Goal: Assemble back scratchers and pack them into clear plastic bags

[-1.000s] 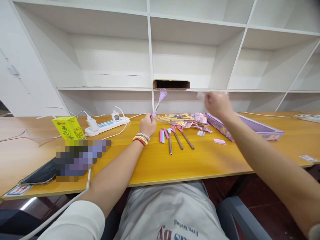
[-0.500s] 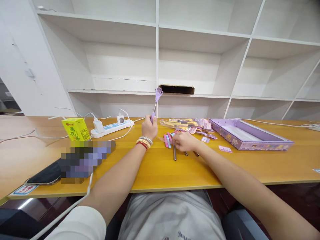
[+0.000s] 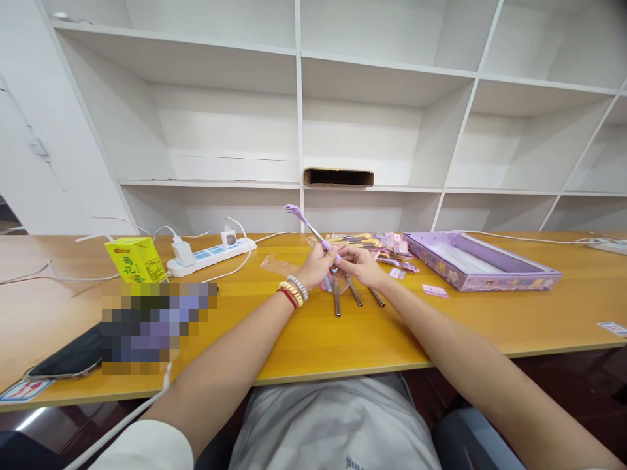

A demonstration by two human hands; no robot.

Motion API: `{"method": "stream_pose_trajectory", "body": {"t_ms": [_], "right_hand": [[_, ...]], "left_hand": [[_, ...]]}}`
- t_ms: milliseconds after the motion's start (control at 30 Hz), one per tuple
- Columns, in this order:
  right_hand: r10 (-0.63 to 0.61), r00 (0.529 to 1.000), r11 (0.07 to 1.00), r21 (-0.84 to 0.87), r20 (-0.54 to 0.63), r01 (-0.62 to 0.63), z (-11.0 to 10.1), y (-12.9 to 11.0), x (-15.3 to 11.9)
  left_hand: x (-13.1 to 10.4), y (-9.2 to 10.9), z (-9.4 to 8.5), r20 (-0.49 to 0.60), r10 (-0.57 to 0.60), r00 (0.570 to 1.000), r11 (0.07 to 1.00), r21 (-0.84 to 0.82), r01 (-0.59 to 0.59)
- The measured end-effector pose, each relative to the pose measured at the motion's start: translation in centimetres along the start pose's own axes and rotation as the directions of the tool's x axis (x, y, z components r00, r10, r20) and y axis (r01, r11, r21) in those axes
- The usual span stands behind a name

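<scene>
A purple back scratcher (image 3: 313, 230) with a small hand-shaped head and a metal rod points up and to the left. My left hand (image 3: 317, 269), with bracelets at the wrist, is closed round its purple grip. The fingers of my right hand (image 3: 361, 264) meet the left ones and pinch the lower end of the same grip. Just below the hands lie several metal rods (image 3: 337, 301), partly covered by my fingers. Pink and blue handles (image 3: 327, 282) show beside my left hand. A clear plastic wrapper (image 3: 279, 265) rests left of it.
Behind my hands is a pile of packaged yellow and purple pieces (image 3: 360, 240). A purple open box (image 3: 509, 282) stands at the right, pink cards (image 3: 435, 291) near it. At the left are a power strip (image 3: 215, 256), a yellow carton (image 3: 136, 261) and a phone (image 3: 68, 352).
My left hand has come down and right with the back scratcher, which now tilts left. My right hand has left the rods on the table and joined it at the grip. A clear wrapper now shows at left.
</scene>
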State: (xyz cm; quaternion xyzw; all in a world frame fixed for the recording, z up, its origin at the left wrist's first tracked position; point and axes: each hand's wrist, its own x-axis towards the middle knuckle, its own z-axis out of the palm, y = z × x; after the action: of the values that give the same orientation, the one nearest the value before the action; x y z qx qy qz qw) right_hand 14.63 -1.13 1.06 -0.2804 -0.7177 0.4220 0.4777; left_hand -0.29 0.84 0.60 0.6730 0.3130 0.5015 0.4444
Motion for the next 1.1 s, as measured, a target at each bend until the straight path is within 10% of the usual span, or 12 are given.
{"method": "stream_pose_trajectory", "body": {"t_ms": [200, 433, 700, 1000, 1100], "right_hand": [[0.143, 0.988, 0.99, 0.024, -0.06, -0.142, -0.6, -0.3, 0.2], [0.11, 0.903, 0.726, -0.587, -0.416, -0.359, -3.4, -0.3, 0.0], [0.445, 0.876, 0.719, -0.509, -0.188, -0.474, -2.4, 0.2, -0.4], [0.177, 0.952, 0.982, -0.022, -0.248, -0.188, -2.2, 0.6, 0.1], [0.063, 0.956, 0.997, 0.066, -0.287, -0.046, -2.3, 0.7, 0.3]], "left_hand": [[-0.8, 0.5, -0.5, 0.173, 0.018, 0.985, 0.973, 0.224, -0.057], [-1.0, 0.4, -3.1, 0.351, -0.044, 0.935, 0.739, 0.642, -0.207], [-1.1, 0.7, -2.6, 0.394, -0.049, 0.918, 0.598, 0.748, -0.289], [-0.5, 1.6, -2.5, -0.022, 0.361, 0.932, 0.455, 0.877, -0.156], [-0.7, 2.0, -2.3, -0.107, 0.32, 0.941, 0.503, 0.861, -0.073]]}}
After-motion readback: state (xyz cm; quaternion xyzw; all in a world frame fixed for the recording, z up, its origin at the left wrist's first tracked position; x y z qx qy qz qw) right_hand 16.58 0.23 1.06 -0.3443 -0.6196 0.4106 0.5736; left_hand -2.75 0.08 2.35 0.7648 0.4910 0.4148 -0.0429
